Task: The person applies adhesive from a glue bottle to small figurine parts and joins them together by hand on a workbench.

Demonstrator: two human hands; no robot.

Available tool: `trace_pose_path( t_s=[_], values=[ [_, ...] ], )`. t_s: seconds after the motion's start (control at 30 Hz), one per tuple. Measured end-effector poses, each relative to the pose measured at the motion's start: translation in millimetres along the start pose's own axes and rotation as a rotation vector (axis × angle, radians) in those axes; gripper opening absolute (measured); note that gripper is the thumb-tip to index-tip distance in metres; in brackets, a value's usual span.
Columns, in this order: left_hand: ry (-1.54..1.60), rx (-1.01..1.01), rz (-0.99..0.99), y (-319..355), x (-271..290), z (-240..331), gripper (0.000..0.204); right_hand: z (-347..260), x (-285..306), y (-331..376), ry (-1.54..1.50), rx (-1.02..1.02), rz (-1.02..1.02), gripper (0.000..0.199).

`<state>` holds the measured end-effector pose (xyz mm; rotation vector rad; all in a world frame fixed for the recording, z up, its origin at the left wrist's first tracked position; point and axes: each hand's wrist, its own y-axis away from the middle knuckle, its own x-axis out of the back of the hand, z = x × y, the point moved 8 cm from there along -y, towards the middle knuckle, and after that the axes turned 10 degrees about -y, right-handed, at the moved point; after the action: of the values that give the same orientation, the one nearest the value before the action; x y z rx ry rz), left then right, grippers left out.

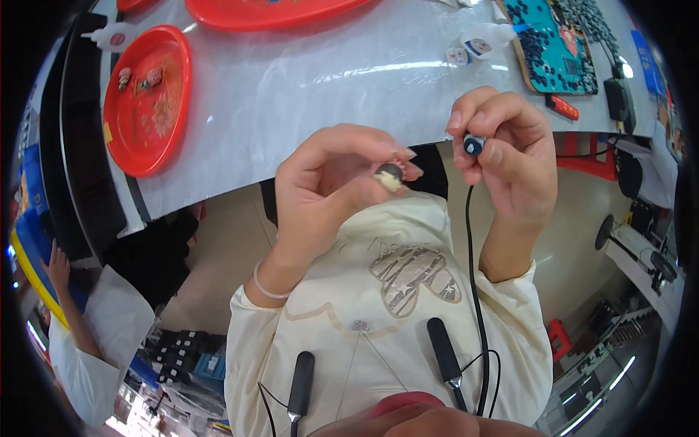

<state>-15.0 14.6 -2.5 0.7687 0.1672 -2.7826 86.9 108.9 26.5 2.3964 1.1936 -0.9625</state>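
Note:
My left hand (314, 186) pinches a small figure-like piece (391, 177), dark on top and cream below, between thumb and fingers. To its right, my right hand (518, 146) has thumb and fingertips closed on a small dark blue rounded piece (474, 145) with a pale spot. The two pieces are apart, both held up near the front edge of the table (291, 95). Fingers cover part of each piece, so their exact kind is unclear.
Red oval trays (180, 69) lie at the left and far side, the left one with small pieces. A teal tray (542, 69) of dark blue parts sits far right, near white squeeze bottles (489, 38). A black cable (473, 269) hangs below my right hand. Another person's arm (79, 324) shows at left.

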Motion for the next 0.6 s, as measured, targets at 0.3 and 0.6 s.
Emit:
trace_pose_path(
  t_s=[0.3, 0.6],
  values=[
    [0.026, -0.064, 0.016, 4, 2, 5, 0.024, -9, -42, 10, 0.697, 0.361, -0.09, 0.026],
    [-0.088, -0.081, 0.056, 6, 10, 2, 0.024, -8, -54, 10, 0.839, 0.448, -0.123, 0.019]
  ],
)
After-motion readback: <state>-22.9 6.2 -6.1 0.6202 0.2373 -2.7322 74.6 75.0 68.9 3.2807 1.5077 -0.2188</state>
